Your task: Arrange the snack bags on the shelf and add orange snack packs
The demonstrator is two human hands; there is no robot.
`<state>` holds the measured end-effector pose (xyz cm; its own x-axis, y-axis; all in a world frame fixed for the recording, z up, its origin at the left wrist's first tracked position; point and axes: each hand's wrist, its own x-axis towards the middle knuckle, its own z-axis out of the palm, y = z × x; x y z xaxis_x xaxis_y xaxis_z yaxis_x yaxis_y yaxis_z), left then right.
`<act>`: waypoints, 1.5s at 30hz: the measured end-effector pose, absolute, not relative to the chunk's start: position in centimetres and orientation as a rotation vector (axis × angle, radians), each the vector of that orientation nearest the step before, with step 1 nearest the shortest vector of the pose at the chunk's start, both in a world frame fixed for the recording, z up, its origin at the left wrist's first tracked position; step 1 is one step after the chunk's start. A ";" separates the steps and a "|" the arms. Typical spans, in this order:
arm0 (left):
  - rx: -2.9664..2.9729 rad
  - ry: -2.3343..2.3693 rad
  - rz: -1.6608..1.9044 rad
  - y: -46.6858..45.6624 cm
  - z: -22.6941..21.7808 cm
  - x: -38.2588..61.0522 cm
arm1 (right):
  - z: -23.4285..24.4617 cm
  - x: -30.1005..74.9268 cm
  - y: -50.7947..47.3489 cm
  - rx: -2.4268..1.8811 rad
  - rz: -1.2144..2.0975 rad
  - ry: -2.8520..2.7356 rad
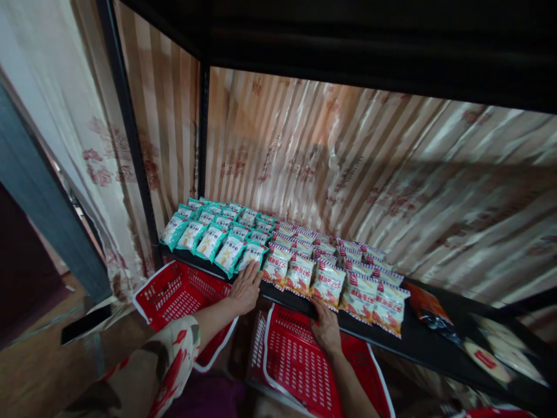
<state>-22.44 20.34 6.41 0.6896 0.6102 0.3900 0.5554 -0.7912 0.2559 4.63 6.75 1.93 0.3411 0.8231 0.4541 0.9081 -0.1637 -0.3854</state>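
Note:
Rows of small snack packets lie on a black shelf. Teal-and-white packets fill the left part, red-and-white packets the middle. My left hand lies flat with its fingers stretched out against the front teal packet, right at the line between the two colours. My right hand rests at the shelf's front edge under a red-and-white packet; its fingers reach up to that packet, partly hidden.
Two red plastic baskets stand below the shelf, one on the left and one under my right hand. An orange-and-dark packet and pale packets lie at the shelf's right. A striped curtain hangs behind; a black upright post stands at the left.

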 end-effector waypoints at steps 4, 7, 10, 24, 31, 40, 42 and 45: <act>2.815 0.932 0.662 20.5 6.6 -22.6 | 2.1 4.4 7.1 -2.042 -0.153 -1.459; 2.846 0.894 0.633 20.6 6.6 -22.8 | 2.3 4.5 7.5 -2.067 -0.111 -1.424; 2.868 0.856 0.606 20.7 6.7 -23.1 | 2.7 4.3 7.7 -2.070 -0.042 -1.396; 2.790 0.992 0.417 21.6 9.2 -27.7 | 4.1 -6.3 5.5 -1.918 0.083 -1.239; 2.732 0.957 0.390 21.7 9.6 -29.2 | 6.4 -8.8 6.1 -1.875 0.109 -1.207; 2.703 0.918 0.415 23.4 10.4 -30.9 | 8.8 -12.1 11.7 -1.722 0.255 -1.233; 2.696 0.927 0.424 24.3 10.7 -31.1 | 9.6 -13.2 13.6 -1.700 0.270 -1.253; 2.687 0.929 0.433 25.7 11.1 -31.4 | 10.7 -14.8 15.9 -1.675 0.298 -1.273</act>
